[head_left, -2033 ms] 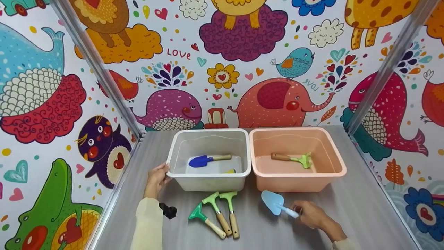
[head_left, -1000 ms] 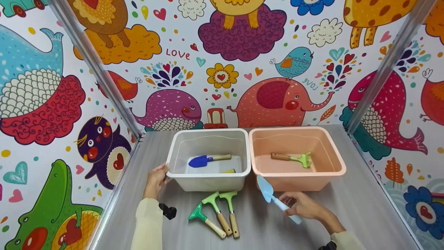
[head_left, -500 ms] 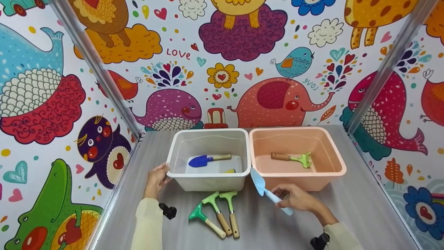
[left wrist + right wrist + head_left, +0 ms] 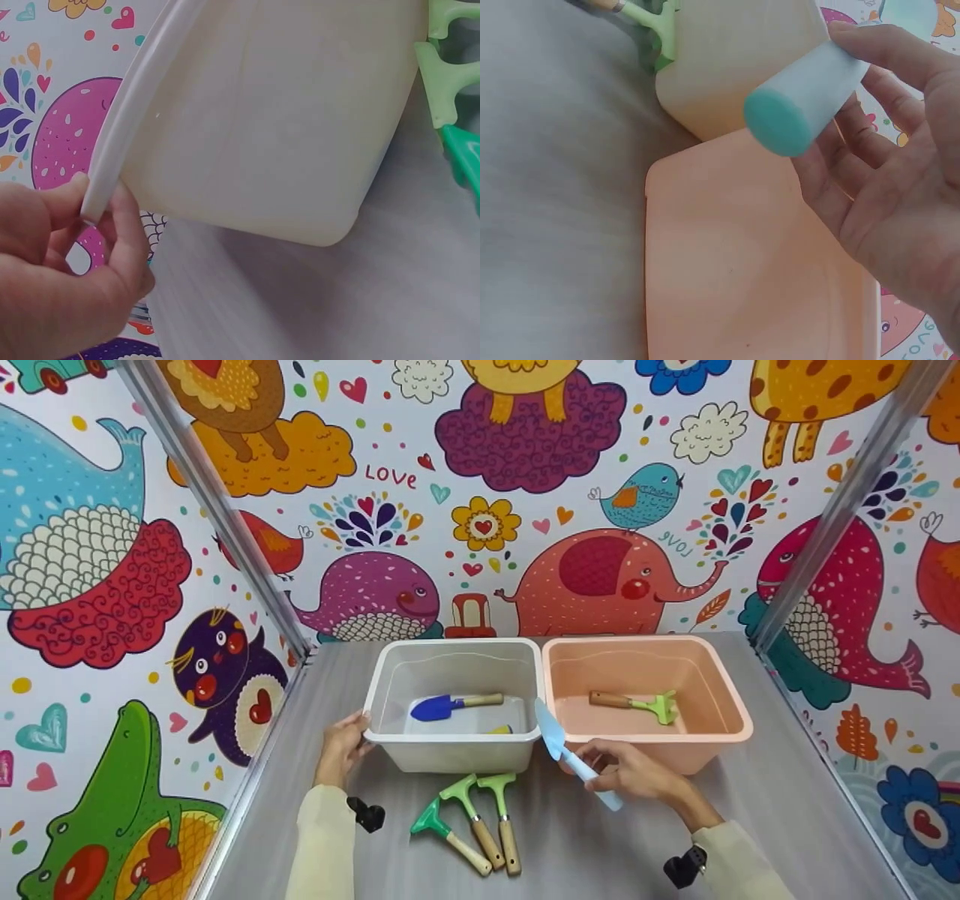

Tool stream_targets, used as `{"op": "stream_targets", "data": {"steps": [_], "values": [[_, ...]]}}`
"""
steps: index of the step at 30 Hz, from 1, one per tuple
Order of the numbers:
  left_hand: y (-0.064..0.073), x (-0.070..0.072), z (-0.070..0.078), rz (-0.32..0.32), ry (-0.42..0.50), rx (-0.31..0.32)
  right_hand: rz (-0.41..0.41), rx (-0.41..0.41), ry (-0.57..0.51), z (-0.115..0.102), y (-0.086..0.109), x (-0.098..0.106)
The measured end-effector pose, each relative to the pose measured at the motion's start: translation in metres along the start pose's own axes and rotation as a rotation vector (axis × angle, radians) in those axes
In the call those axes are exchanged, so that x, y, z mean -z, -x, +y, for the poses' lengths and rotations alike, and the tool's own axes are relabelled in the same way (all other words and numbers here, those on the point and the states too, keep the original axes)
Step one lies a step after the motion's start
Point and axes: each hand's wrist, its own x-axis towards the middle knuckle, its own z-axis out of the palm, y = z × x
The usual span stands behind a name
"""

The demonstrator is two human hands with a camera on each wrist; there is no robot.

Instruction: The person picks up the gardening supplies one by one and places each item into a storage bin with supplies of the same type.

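Note:
My left hand (image 4: 343, 748) pinches the left rim of the white plastic tub (image 4: 450, 755); in the left wrist view the thumb and fingers (image 4: 129, 232) close on the rim. A light blue toy trowel (image 4: 553, 733) is in my right hand (image 4: 630, 769), held by its handle. Its blade points up and away, overlapping the spot where the two tubs meet. The right wrist view shows the handle's end (image 4: 776, 124) between thumb and fingers. Inside the white tub lie a blue trowel (image 4: 433, 707) with a wooden handle and a partly hidden yellow piece (image 4: 500, 730).
Right beside the white tub stands a peach tub (image 4: 637, 754) with a small green rake (image 4: 660, 706) inside. In front lie a dark green tool (image 4: 430, 819) and two light green tools (image 4: 459, 789) with wooden handles. Patterned walls (image 4: 480, 450) enclose the grey table (image 4: 405, 877).
My right hand has lifted the light blue trowel from in front of the peach tub and moved it left and forward to the gap between the tubs. The left hand stays on the rim.

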Motion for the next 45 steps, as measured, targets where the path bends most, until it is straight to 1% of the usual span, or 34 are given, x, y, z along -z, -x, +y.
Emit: {"op": "stream_targets", "data": {"steps": [4, 9, 14, 20, 23, 27, 29, 35, 41, 43, 45], "values": [[0.000, 0.000, -0.001, 0.011, 0.004, -0.006, 0.004, 0.001, -0.018, -0.003, -0.005, 0.000], [0.002, 0.002, -0.003, 0.023, 0.025, -0.015, 0.008, 0.014, -0.065, -0.006, -0.013, -0.005], [0.002, 0.003, -0.006, 0.016, 0.034, -0.025, 0.004, -0.011, -0.116, -0.011, -0.021, -0.009], [0.001, 0.003, -0.007, 0.001, 0.030, -0.025, -0.010, -0.036, -0.133, -0.019, -0.030, -0.011], [0.002, 0.003, -0.006, 0.006, 0.032, -0.018, -0.010, -0.026, -0.140, -0.025, -0.036, -0.012], [0.001, 0.002, -0.005, 0.020, 0.045, -0.007, 0.006, -0.007, -0.102, -0.035, -0.046, -0.013], [0.000, 0.002, -0.005, 0.020, 0.047, -0.003, 0.009, -0.012, -0.072, -0.040, -0.051, -0.012], [-0.002, 0.002, -0.003, 0.025, 0.028, 0.017, -0.009, -0.047, -0.005, -0.057, -0.062, -0.008], [-0.001, 0.004, 0.000, 0.021, 0.019, 0.019, -0.018, -0.133, 0.017, -0.075, -0.081, -0.009], [-0.001, 0.004, 0.000, 0.023, 0.020, 0.018, -0.023, -0.141, 0.032, -0.082, -0.087, -0.010], [-0.001, 0.003, 0.000, 0.026, 0.020, 0.016, -0.035, -0.130, 0.045, -0.088, -0.093, -0.011]]}}
